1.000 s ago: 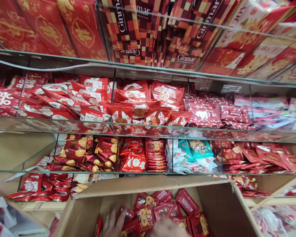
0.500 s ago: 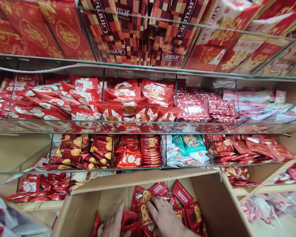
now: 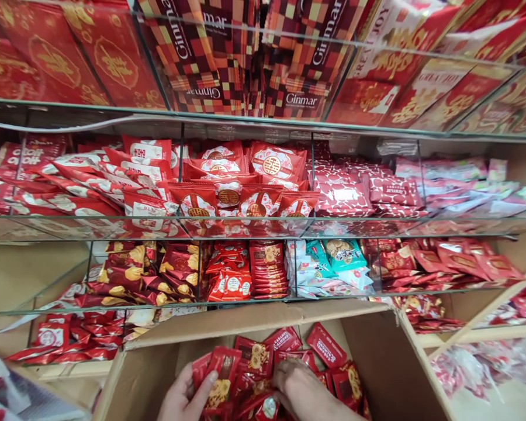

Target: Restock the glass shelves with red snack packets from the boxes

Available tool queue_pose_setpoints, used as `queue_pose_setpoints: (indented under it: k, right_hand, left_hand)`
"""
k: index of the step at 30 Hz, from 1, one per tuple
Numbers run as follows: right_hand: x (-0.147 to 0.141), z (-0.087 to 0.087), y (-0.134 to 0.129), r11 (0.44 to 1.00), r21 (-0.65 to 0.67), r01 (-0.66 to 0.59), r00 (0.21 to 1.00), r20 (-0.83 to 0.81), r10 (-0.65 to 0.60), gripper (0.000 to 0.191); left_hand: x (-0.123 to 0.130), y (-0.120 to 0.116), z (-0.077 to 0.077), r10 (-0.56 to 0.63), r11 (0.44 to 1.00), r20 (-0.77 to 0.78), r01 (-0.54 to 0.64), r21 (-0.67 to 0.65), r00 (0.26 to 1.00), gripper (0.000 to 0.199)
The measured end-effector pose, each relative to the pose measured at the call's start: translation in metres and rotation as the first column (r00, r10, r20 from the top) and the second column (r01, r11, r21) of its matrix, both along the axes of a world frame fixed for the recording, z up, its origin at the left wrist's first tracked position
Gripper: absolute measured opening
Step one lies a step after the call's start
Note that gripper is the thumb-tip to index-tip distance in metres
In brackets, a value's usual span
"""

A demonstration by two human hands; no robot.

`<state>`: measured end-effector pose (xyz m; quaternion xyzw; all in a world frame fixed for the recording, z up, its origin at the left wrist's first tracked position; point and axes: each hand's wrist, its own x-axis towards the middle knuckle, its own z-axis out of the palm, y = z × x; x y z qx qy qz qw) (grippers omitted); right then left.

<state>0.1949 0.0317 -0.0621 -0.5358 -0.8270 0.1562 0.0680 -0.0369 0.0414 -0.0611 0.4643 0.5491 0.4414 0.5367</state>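
Note:
An open cardboard box (image 3: 390,351) at the bottom middle holds a heap of red snack packets (image 3: 326,345), some printed "Caramel & Almond". On the left side of the box, my left hand (image 3: 186,394) grips red packets (image 3: 221,374) between thumb and fingers, raised at the heap's edge. To its right, my right hand (image 3: 304,389) reaches down into the heap with its fingers bent; the fingertips are hidden, and I cannot make out what they hold.
Glass-fronted shelves stand behind the box. Red double-happiness packets (image 3: 272,164), teal packets (image 3: 344,255) and stacked red packets (image 3: 267,272) fill their compartments. Plastic-wrapped goods (image 3: 486,368) lie at the lower right. A white cable (image 3: 83,126) runs along the upper shelf edge.
My left hand has closed on packets and lifted them slightly. My right hand's fingers have gone from spread over the packets to bent down among them.

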Motion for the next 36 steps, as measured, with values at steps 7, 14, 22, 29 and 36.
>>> queue_pose_setpoints:
  k: [7,14,22,29,36]
  right_hand:
    - [0.006,0.023,0.004,0.968,-0.038,0.248,0.777,-0.59,-0.222,0.02]
    - [-0.007,0.02,-0.004,0.875,-0.48,0.06,0.191,-0.855,-0.482,0.027]
    - [-0.013,0.025,-0.023,0.989,0.001,0.148,0.68,-0.726,-0.101,0.013]
    - [-0.026,0.021,-0.038,0.982,0.12,-0.146,0.825,-0.533,0.188,0.018]
    - [-0.024,0.009,-0.032,0.995,0.095,0.027,0.773,-0.634,0.039,0.024]
  left_hand:
    - [0.015,-0.009,0.018,0.322,0.906,0.429,-0.143,-0.399,0.844,0.042]
    - [0.025,-0.019,0.014,0.298,0.897,0.452,-0.084,-0.434,0.841,0.051]
    - [0.03,-0.022,0.02,0.197,0.927,0.548,0.028,-0.374,0.813,0.065]
    - [0.034,-0.03,0.013,0.034,0.935,0.672,0.215,-0.284,0.74,0.065]
    - [0.039,-0.035,0.013,-0.041,0.916,0.666,0.295,-0.274,0.745,0.066]
